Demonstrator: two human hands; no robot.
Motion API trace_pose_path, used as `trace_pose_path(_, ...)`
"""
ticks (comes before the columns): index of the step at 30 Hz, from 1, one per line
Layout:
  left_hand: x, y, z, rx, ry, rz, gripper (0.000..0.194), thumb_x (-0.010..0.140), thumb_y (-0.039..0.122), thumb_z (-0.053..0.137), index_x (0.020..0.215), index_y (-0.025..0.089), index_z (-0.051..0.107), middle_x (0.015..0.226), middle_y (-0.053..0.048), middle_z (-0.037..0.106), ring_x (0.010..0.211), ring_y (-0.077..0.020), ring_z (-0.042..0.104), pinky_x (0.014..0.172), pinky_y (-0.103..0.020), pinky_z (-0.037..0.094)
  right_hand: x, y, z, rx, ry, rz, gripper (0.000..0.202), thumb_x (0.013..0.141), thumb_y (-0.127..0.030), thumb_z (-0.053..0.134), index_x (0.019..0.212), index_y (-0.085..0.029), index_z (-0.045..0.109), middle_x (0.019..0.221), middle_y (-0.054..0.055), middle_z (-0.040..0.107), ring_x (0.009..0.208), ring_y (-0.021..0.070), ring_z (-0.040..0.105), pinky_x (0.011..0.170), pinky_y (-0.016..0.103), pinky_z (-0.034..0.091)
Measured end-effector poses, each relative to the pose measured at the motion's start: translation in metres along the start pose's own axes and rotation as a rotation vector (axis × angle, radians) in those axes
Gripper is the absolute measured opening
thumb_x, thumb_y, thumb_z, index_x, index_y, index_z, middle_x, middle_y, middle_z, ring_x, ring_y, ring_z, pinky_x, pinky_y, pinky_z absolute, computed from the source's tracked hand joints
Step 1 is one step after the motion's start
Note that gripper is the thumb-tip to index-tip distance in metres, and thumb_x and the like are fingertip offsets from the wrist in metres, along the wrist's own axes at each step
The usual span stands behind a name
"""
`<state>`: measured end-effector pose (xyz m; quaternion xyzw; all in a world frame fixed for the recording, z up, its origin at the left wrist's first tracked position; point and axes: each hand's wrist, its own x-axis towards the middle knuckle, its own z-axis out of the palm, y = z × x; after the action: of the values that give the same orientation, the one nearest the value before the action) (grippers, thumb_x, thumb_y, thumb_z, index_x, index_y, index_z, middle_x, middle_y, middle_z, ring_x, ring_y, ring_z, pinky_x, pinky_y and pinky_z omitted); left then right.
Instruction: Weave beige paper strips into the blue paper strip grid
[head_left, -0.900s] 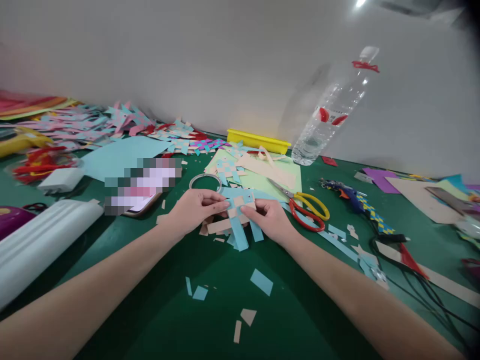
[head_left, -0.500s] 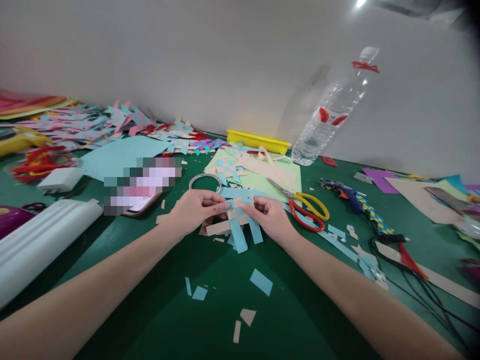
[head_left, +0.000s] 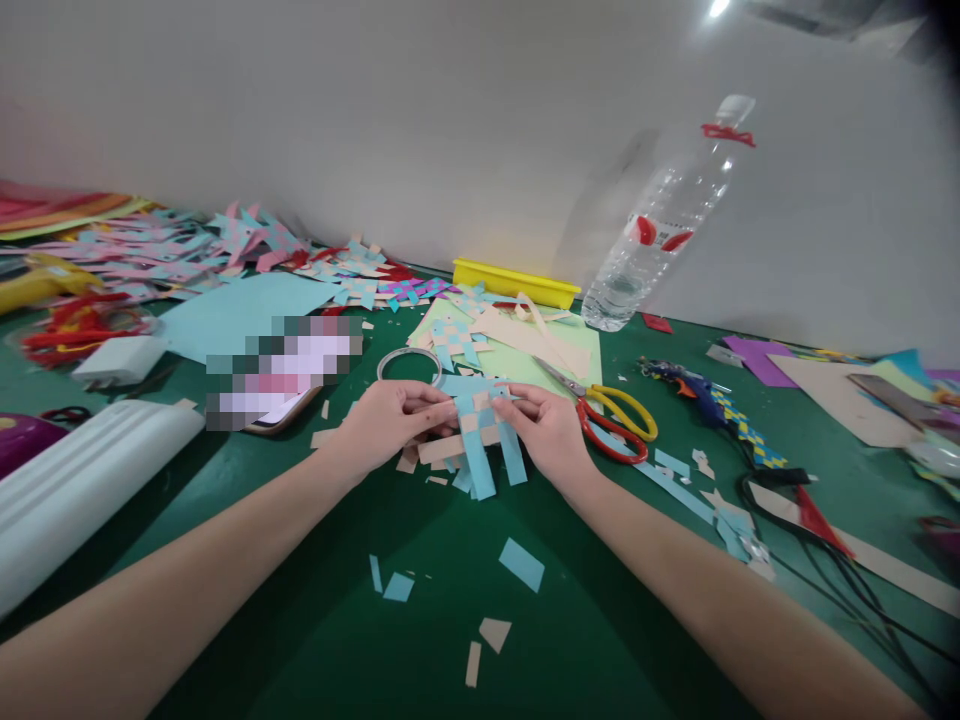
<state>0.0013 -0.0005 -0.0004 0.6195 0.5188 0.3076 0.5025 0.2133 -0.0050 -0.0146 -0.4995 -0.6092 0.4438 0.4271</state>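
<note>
A small woven piece of light blue and beige paper strips [head_left: 477,428] is held upright over the green table. My left hand [head_left: 391,425] pinches its left edge between thumb and fingers. On the right edge, my right hand [head_left: 546,425] grips it the same way. Two blue strips hang down from the weave, and a beige strip sticks out to the left. Beyond my left hand lies a silvery ring [head_left: 409,354]. Scissors with red and yellow handles [head_left: 613,422] rest just right of my right hand.
A phone [head_left: 289,375] and white charger [head_left: 121,360] lie left. A water bottle [head_left: 656,240] leans at the wall beside a yellow tray [head_left: 517,282]. Paper scraps [head_left: 522,564] lie in front, woven pieces [head_left: 450,340] behind, black cables [head_left: 844,580] at right.
The woven piece has tilted slightly and its hanging strips have shifted a little. My right thumb and fingers have moved slightly on its right edge.
</note>
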Motion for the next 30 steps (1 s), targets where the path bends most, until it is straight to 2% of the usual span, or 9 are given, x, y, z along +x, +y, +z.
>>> trace_pose_path(6, 0.0001, -0.0001, 0.0009, -0.047, -0.027, -0.032, 0.032, 0.074, 0.048, 0.066, 0.088, 0.019, 0.068, 0.078, -0.006, 0.073, 0.072, -0.0196, 0.068, 0.058, -0.025, 0.052, 0.001, 0.0029, 0.0021, 0.017, -0.067, -0.041, 0.043, 0.081, -0.051, 0.056, 0.108, -0.02, 0.066, 0.096, 0.004, 0.073, 0.095, 0.0259, 0.066, 0.081, 0.037, 0.054)
trace_pose_path(13, 0.0006, -0.0011, 0.0009, -0.105, -0.047, -0.044, 0.034, 0.074, 0.045, 0.068, 0.097, 0.02, 0.067, 0.083, -0.006, 0.074, 0.079, -0.0211, 0.069, 0.061, -0.027, 0.054, 0.0018, 0.0027, 0.0004, 0.038, -0.06, -0.015, 0.046, 0.081, -0.051, 0.057, 0.114, -0.02, 0.064, 0.101, 0.005, 0.071, 0.095, 0.0256, 0.066, 0.078, 0.036, 0.054)
trace_pose_path(17, -0.0002, -0.0001, 0.0011, -0.099, -0.019, -0.049, 0.032, 0.075, 0.045, 0.068, 0.094, 0.019, 0.067, 0.079, -0.005, 0.074, 0.072, -0.018, 0.068, 0.061, -0.025, 0.054, 0.0007, 0.0011, 0.0006, 0.075, -0.093, -0.014, 0.045, 0.082, -0.05, 0.056, 0.115, -0.021, 0.064, 0.092, 0.003, 0.072, 0.088, 0.023, 0.066, 0.072, 0.032, 0.053)
trace_pose_path(22, -0.001, 0.0036, 0.0008, -0.08, -0.006, -0.061, 0.03, 0.075, 0.044, 0.068, 0.092, 0.018, 0.067, 0.076, -0.004, 0.073, 0.07, -0.0174, 0.068, 0.06, -0.025, 0.055, 0.0005, 0.0008, 0.001, 0.043, -0.13, -0.042, 0.037, 0.084, -0.049, 0.054, 0.102, -0.021, 0.069, 0.075, -0.001, 0.069, 0.069, 0.0177, 0.064, 0.058, 0.026, 0.048)
trace_pose_path(27, 0.0004, 0.0008, -0.0006, -0.094, 0.013, -0.04, 0.027, 0.076, 0.042, 0.068, 0.089, 0.018, 0.066, 0.076, -0.004, 0.073, 0.07, -0.0163, 0.068, 0.061, -0.023, 0.055, 0.005, 0.0057, 0.0013, 0.159, -0.016, -0.029, 0.034, 0.084, -0.048, 0.054, 0.093, -0.02, 0.071, 0.089, 0.002, 0.071, 0.091, 0.0204, 0.064, 0.08, 0.03, 0.05)
trace_pose_path(30, 0.0012, -0.0009, -0.0008, -0.111, 0.003, -0.035, 0.027, 0.076, 0.042, 0.068, 0.09, 0.019, 0.066, 0.076, -0.003, 0.073, 0.071, -0.0155, 0.068, 0.062, -0.022, 0.055, 0.0071, 0.0071, 0.0015, 0.244, -0.018, 0.033, 0.032, 0.08, -0.048, 0.058, 0.091, -0.02, 0.071, 0.083, 0.002, 0.071, 0.084, 0.0205, 0.065, 0.078, 0.032, 0.051)
